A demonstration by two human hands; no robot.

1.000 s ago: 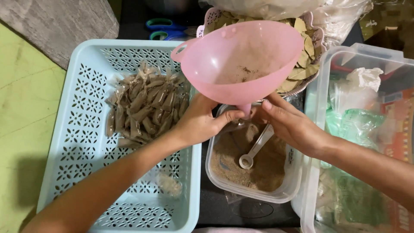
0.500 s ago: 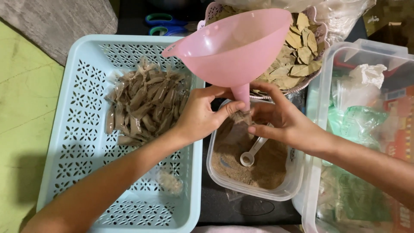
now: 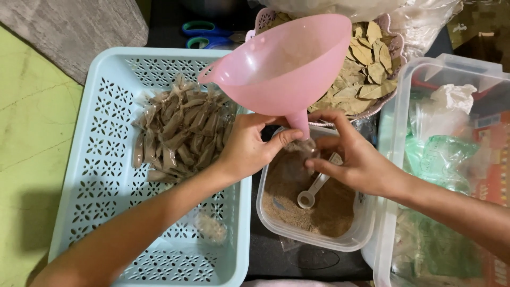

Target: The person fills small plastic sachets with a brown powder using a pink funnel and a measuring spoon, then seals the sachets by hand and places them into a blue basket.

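Note:
A pink funnel (image 3: 287,64) tilts over a clear tub (image 3: 350,239) of brown powder, its spout pointing down. My left hand (image 3: 247,151) pinches the spout from the left. From the right, my right hand (image 3: 361,162) holds a small clear bag (image 3: 309,150) at the spout's tip, fingers curled around it. A white measuring spoon (image 3: 313,191) lies in the powder just below both hands.
A light blue perforated basket (image 3: 90,175) on the left holds several filled brown packets (image 3: 180,133). A pink basket of dried leaves (image 3: 366,69) sits behind the funnel. A clear box (image 3: 404,106) with plastic bags stands at the right. Blue-green scissors (image 3: 204,34) lie at the back.
The funnel has tipped further, its mouth swinging left and toward me. Both hands have closed in around the spout over the tub.

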